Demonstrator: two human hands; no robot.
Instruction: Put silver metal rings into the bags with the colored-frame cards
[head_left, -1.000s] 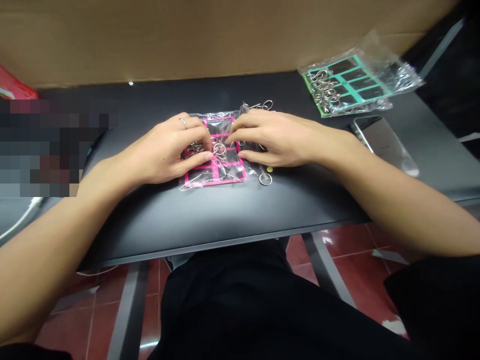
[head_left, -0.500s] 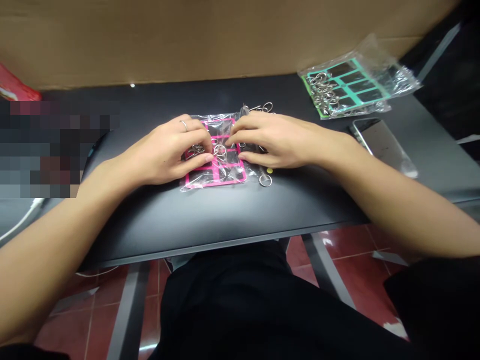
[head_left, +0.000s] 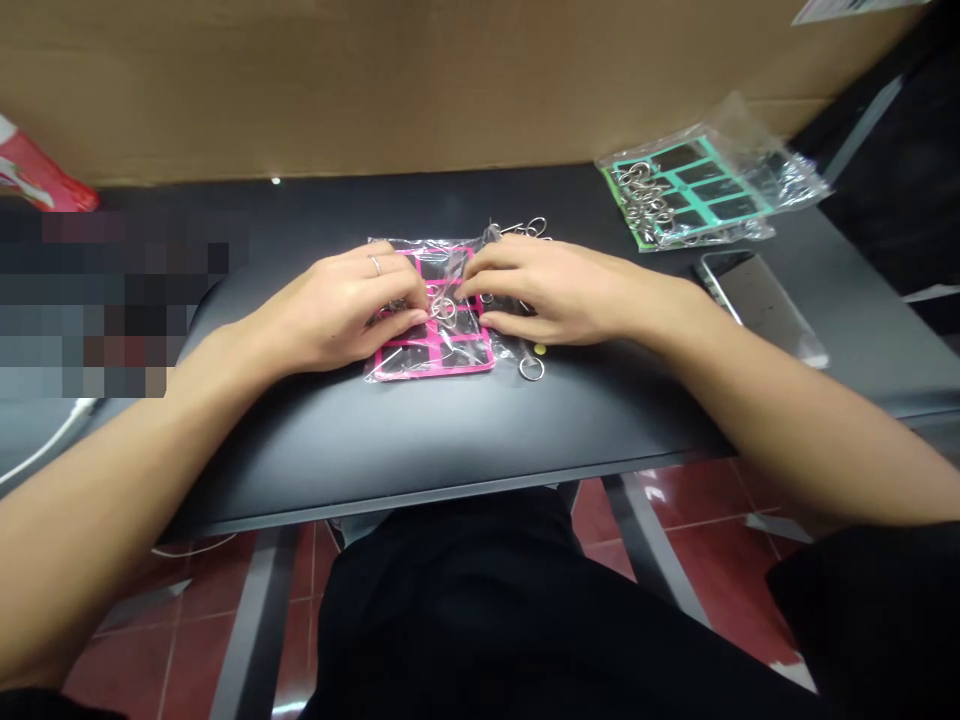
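- L hand (head_left: 349, 308): palm dn, fingers bent over bagged pink frame (head_left: 435, 352); can't tell grip.
- R hand (head_left: 574, 292): palm dn, fingers curved @ its R edge; grip unclear.

The person's left hand (head_left: 341, 308), wearing a ring (head_left: 376, 265), and right hand (head_left: 566, 292) rest with bent fingers on a clear plastic bag holding a pink-framed card (head_left: 466, 357) and metal rings (head_left: 444, 312). A turquoise-framed bagged card (head_left: 721, 205) and a smartphone (head_left: 769, 308) lie rightward on the black tabletop (head_left: 420, 430).
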